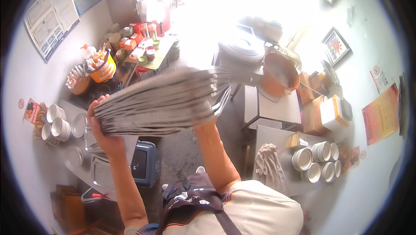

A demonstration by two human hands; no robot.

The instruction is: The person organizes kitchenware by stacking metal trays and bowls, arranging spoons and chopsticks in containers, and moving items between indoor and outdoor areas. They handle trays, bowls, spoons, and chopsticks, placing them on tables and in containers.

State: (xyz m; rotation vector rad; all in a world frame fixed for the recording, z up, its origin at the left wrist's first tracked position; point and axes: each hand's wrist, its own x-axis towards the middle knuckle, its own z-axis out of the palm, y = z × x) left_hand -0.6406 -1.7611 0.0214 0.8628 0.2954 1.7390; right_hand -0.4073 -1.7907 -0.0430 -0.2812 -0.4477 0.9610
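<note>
A tall stack of thin grey metal trays is raised in front of me, its layered edges blurred. My left hand grips the stack's left end, with the fingers over the edge. At the right end my right hand supports it from below, and its fingers are mostly hidden by the trays. To the left, on a grey table, more rectangular metal trays lie below my left hand. Stacked white plates and a round metal tray are beside them.
A blue-grey plastic bin stands by the left table. White bowls are stacked near the wall. On the right table are several bowl stacks and a grey cloth. A large orange pot stands farther off.
</note>
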